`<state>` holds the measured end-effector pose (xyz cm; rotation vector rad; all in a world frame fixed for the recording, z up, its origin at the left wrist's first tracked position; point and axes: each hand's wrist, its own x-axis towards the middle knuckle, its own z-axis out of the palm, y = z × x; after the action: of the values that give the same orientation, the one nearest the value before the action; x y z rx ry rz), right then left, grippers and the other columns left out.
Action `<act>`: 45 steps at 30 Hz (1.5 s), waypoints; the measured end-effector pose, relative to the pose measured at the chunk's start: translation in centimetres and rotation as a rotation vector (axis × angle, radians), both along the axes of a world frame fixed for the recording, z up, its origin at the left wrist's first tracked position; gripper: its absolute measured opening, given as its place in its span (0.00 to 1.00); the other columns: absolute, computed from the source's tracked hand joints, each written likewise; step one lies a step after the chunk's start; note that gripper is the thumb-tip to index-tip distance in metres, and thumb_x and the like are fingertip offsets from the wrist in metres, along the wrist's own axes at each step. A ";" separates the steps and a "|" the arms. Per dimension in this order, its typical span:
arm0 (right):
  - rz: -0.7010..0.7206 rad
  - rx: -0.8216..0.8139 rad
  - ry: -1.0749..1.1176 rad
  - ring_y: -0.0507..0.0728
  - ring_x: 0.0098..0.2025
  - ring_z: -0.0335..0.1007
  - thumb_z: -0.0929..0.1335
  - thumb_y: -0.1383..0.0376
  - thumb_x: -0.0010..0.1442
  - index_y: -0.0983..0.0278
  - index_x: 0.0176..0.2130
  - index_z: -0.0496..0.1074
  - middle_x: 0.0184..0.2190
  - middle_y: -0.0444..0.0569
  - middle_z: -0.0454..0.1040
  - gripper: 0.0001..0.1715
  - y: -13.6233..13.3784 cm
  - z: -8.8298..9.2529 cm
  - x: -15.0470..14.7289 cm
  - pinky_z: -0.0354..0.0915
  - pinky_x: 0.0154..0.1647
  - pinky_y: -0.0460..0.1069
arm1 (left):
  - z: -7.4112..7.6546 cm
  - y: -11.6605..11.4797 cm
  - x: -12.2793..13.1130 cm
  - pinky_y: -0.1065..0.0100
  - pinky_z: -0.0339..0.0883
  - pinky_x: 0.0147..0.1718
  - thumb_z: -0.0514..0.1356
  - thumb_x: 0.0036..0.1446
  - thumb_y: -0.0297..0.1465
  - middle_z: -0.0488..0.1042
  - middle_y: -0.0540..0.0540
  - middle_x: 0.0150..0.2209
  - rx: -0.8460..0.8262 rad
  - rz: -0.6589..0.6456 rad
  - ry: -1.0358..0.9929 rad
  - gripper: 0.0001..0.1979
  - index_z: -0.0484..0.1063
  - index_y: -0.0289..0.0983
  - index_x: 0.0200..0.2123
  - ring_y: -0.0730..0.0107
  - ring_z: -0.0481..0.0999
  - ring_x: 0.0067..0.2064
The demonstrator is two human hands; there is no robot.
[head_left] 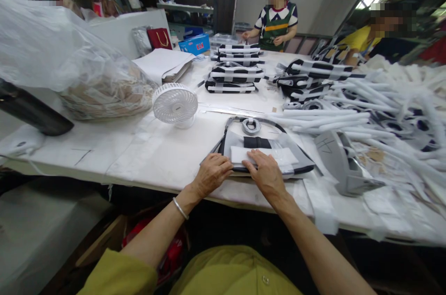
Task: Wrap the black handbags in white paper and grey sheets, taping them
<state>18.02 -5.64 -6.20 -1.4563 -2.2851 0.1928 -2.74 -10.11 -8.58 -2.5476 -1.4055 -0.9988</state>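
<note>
A bag (238,140) with grey and black panels lies flat near the table's front edge, its dark strap looped behind it. Across its front rests a white wrapped packet (285,156). My left hand (215,172) is at the bag's near left corner, fingers curled together over the edge; what they grip is too small to make out. On the packet's left part lies my right hand (265,169), thumb and fingers apart, pressing from above. A small grey coil (251,126) sits inside the strap loop.
A white fan (176,105) stands left of the bag, a grey tape dispenser (339,162) right. Stacked wrapped bags (235,74) and white rolls (327,121) lie behind. A person (277,21) stands across the table (139,146).
</note>
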 end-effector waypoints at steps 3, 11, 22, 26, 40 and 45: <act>-0.001 0.060 -0.024 0.65 0.59 0.69 0.69 0.61 0.66 0.63 0.51 0.74 0.55 0.55 0.75 0.15 -0.1 0.0 -0.2 0.59 0.60 0.65 | 0.4 -0.4 0.3 0.60 0.66 0.51 0.57 0.67 0.29 0.76 0.47 0.43 0.039 0.014 0.052 0.04 0.72 0.39 0.41 0.65 0.74 0.47; 0.005 0.113 -0.041 0.65 0.59 0.68 0.65 0.62 0.69 0.61 0.45 0.76 0.53 0.53 0.77 0.10 -0.6 -0.6 -0.6 0.55 0.62 0.67 | 1.1 -2.3 1.6 0.54 0.62 0.59 0.57 0.66 0.27 0.72 0.41 0.54 0.226 0.054 0.246 0.12 0.70 0.37 0.52 0.59 0.70 0.57; 0.268 0.108 -0.230 0.70 0.70 0.50 0.74 0.51 0.55 0.70 0.65 0.60 0.66 0.63 0.59 0.48 -1.8 -0.6 1.8 0.44 0.68 0.71 | 0.1 -1.6 1.5 0.54 0.63 0.56 0.57 0.65 0.25 0.73 0.43 0.49 0.252 0.044 0.378 0.10 0.69 0.36 0.50 0.59 0.71 0.53; 0.241 0.108 -0.231 0.71 0.69 0.51 0.76 0.51 0.51 0.69 0.65 0.60 0.66 0.64 0.60 0.51 -1.8 -0.4 1.4 0.44 0.68 0.72 | 0.8 -0.8 1.3 0.55 0.65 0.53 0.55 0.66 0.25 0.74 0.43 0.46 0.228 0.018 0.442 0.09 0.68 0.37 0.49 0.60 0.71 0.49; 0.209 -0.064 -0.058 0.65 0.70 0.52 0.66 0.59 0.63 0.68 0.66 0.58 0.66 0.59 0.61 0.36 -1.2 0.4 1.9 0.48 0.68 0.69 | 4.1 0.1 2.2 0.60 0.64 0.38 0.65 0.62 0.31 0.73 0.47 0.36 -0.035 0.108 0.273 0.07 0.69 0.38 0.38 0.59 0.71 0.40; 0.217 -0.072 -0.011 0.64 0.70 0.52 0.66 0.62 0.60 0.66 0.66 0.59 0.66 0.59 0.61 0.36 -1.1 0.5 2.3 0.49 0.68 0.68 | 4.6 0.8 2.7 0.60 0.63 0.35 0.63 0.62 0.29 0.73 0.46 0.35 -0.072 0.112 0.352 0.04 0.70 0.37 0.35 0.58 0.72 0.38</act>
<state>20.28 -6.75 -5.70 -1.2431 -2.4667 0.3342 -0.03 -9.31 -3.97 -2.4992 -1.4783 -0.4601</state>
